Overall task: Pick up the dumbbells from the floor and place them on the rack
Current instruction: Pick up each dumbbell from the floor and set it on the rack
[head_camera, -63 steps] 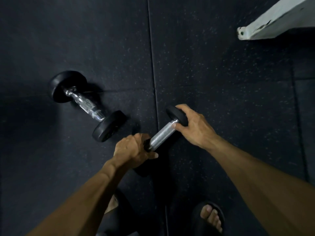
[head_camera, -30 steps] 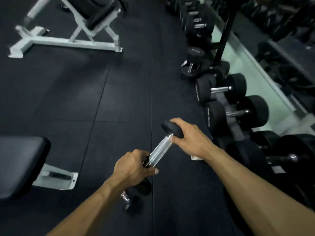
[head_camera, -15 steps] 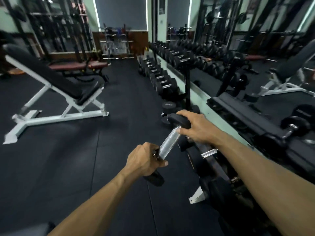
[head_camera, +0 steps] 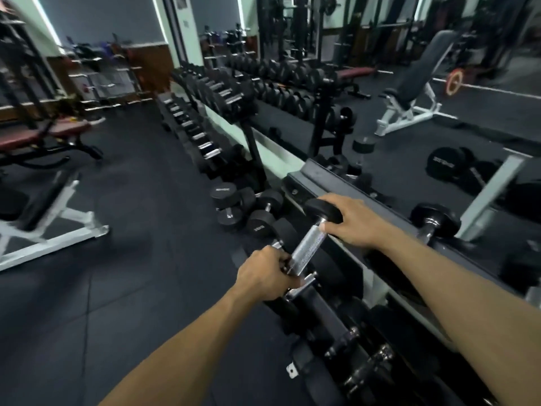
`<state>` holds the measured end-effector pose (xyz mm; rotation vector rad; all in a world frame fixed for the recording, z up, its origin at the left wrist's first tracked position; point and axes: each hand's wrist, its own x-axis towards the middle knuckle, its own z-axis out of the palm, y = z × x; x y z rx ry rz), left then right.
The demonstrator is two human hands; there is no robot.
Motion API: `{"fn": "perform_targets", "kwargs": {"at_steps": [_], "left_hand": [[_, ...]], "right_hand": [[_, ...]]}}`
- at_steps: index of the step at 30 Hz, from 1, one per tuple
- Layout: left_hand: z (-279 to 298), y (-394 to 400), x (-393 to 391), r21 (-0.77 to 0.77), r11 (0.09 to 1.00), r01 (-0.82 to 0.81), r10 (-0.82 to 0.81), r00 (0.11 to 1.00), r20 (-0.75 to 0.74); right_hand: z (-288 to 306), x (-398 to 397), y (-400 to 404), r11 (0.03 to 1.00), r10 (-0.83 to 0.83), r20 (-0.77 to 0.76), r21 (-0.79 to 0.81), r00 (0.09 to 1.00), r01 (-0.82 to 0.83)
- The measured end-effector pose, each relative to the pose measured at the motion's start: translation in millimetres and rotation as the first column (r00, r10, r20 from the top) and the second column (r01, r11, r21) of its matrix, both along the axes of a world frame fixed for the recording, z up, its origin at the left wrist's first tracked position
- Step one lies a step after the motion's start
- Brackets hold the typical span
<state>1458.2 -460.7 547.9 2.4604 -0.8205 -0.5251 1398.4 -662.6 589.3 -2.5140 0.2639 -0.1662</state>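
Note:
I hold one small dumbbell [head_camera: 307, 249] with a knurled chrome handle and black heads, tilted, in the air beside the rack. My left hand [head_camera: 263, 275] wraps the near head, which it hides. My right hand [head_camera: 349, 219] grips the far head, close over the upper shelf of the dumbbell rack [head_camera: 330, 178]. The black two-tier rack runs along the right, with large dumbbells on its lower tier below my arms. A small dumbbell [head_camera: 433, 222] rests on the upper shelf to the right of my right hand.
Several black dumbbells [head_camera: 234, 206] lie on the rubber floor at the rack's foot. A white-framed bench [head_camera: 49, 230] stands at the left, a red bench [head_camera: 44, 133] behind it. A wall mirror [head_camera: 409, 83] above the rack reflects the gym.
I lifted the dumbbell off the floor with both hands and turned from the floor to the rack. It has risen close to the upper shelf. The second floor dumbbell is out of view.

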Motion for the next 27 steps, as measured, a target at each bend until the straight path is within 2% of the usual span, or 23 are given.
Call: {"fn": "perform_targets", "kwargs": {"at_steps": [6, 13, 15, 23, 27], "left_hand": [[-39.6, -125.7, 61.4, 0.003, 0.999, 0.044, -0.044, 0.994, -0.101], [-70.5, -241.4, 125.2, -0.021, 0.998, 0.051, -0.053, 0.991, -0.122], [-76.2, -266.8, 141.5, -0.029, 0.998, 0.054, -0.058, 0.991, -0.123], [-105.7, -308.5, 184.1, 0.049, 0.991, 0.123, -0.110, 0.971, -0.212], [-103.4, -306.0, 179.5, 0.043, 0.993, 0.108, -0.098, 0.976, -0.195]], "right_hand": [[-32.6, 51.5, -120.8, 0.998, -0.065, -0.093, -0.013, 0.994, 0.064], [-51.6, 117.6, -232.3, 0.990, -0.123, -0.152, -0.089, 0.981, 0.110], [-56.8, 134.3, -256.8, 0.989, -0.144, -0.168, -0.069, 0.975, 0.134], [-98.1, 170.4, -298.2, 0.966, -0.203, -0.330, 0.086, 0.922, 0.244], [-96.8, 169.0, -297.5, 0.958, -0.219, -0.313, 0.110, 0.924, 0.265]]}}
